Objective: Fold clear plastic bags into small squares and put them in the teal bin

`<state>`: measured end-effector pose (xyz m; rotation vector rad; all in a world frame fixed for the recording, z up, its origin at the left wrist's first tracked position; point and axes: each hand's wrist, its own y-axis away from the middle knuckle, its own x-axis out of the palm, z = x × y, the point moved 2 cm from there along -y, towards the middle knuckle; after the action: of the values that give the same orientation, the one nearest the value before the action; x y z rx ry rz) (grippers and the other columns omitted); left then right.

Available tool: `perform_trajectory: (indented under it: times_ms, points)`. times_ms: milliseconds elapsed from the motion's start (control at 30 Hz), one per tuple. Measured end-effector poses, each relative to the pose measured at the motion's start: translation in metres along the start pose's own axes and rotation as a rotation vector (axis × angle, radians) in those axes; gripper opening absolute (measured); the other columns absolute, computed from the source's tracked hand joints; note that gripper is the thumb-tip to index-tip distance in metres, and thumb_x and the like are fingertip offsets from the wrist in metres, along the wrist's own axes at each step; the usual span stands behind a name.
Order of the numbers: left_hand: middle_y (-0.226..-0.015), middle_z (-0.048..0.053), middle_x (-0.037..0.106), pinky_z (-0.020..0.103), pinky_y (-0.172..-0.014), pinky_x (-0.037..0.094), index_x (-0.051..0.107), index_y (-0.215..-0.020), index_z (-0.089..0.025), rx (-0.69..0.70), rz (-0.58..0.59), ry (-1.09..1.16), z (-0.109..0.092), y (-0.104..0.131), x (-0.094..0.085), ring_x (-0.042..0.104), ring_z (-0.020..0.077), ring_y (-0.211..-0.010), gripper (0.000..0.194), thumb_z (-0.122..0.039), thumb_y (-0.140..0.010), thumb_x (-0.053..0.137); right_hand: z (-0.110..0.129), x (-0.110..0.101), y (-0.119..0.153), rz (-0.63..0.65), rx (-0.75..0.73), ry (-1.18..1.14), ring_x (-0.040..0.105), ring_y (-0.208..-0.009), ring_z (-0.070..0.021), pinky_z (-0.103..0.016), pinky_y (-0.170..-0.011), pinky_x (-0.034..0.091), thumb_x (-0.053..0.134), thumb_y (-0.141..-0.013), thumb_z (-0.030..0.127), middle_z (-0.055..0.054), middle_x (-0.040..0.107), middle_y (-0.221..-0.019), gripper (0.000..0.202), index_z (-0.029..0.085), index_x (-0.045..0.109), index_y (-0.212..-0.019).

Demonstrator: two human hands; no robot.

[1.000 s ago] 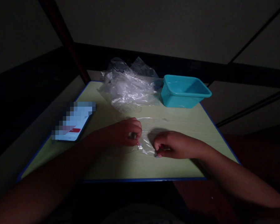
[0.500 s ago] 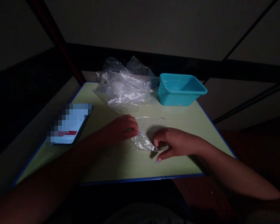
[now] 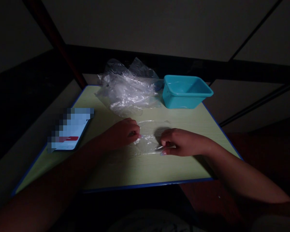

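A clear plastic bag (image 3: 148, 144) lies flat near the middle of the table, between my two hands. My left hand (image 3: 127, 132) pinches its left side, fingers curled and thumb pressed against them. At the bag's right side, my right hand (image 3: 181, 141) has its fingers bent, with thumb and fingertips closed on the near right edge of the plastic. Behind the hands sits a heap of crumpled clear plastic bags (image 3: 128, 90).
A turquoise bin (image 3: 183, 100) stands at the table's back right corner. A lit phone (image 3: 73, 129) lies at the left edge. The pale table (image 3: 145, 175) has a blue rim, and dark panels rise behind it.
My right thumb has moved up towards the fingers, narrowing the gap, and the fingers now meet the bag's edge. My left hand has shifted slightly left, still pinching. The view has moved slightly.
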<state>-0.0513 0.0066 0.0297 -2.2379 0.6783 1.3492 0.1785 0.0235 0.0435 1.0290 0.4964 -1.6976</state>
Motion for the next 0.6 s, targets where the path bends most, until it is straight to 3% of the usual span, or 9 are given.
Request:
perform_trajectory:
  times_ms: [333,433,533,600]
  points:
    - [-0.074,0.004,0.056,0.031,-0.069,0.039,0.055,-0.067,-0.018,-0.026,0.036,-0.003,0.003,0.002,0.001,0.052,0.0188,-0.076,0.024,-0.029,-0.087,0.049,-0.002,-0.004,0.0,-0.003,0.07,0.063,0.049,-0.067,-0.0124,-0.026,-0.062,0.036,0.065,-0.084,0.017,-0.001,0.056,-0.074,0.009,0.016,0.059,-0.077]
    - [-0.075,0.004,0.056,0.031,-0.068,0.039,0.054,-0.067,-0.018,-0.02,0.017,-0.01,0.004,0.002,0.001,0.051,0.0188,-0.075,0.023,-0.029,-0.087,0.048,-0.001,-0.009,0.0,-0.13,0.058,0.069,0.053,-0.073,-0.0147,-0.027,-0.067,0.039,0.065,-0.084,0.017,-0.003,0.06,-0.082,0.006,0.017,0.06,-0.087]
    - [-0.074,0.003,0.055,0.031,-0.068,0.039,0.054,-0.068,-0.018,-0.036,0.015,-0.036,0.003,0.003,0.002,0.051,0.0188,-0.074,0.021,-0.028,-0.086,0.047,0.005,-0.014,0.001,-0.312,-0.038,0.093,0.056,-0.085,-0.0197,-0.032,-0.076,0.044,0.059,-0.089,0.023,-0.008,0.062,-0.091,0.013,0.015,0.06,-0.098]
    - [-0.076,0.004,0.056,0.032,-0.069,0.041,0.054,-0.071,-0.018,-0.06,-0.002,-0.049,0.002,0.003,0.001,0.052,0.0192,-0.075,0.018,-0.028,-0.085,0.047,0.011,-0.012,0.001,-0.358,-0.097,0.148,0.057,-0.09,-0.0226,-0.038,-0.082,0.045,0.054,-0.092,0.028,-0.012,0.063,-0.095,0.019,0.012,0.061,-0.102]
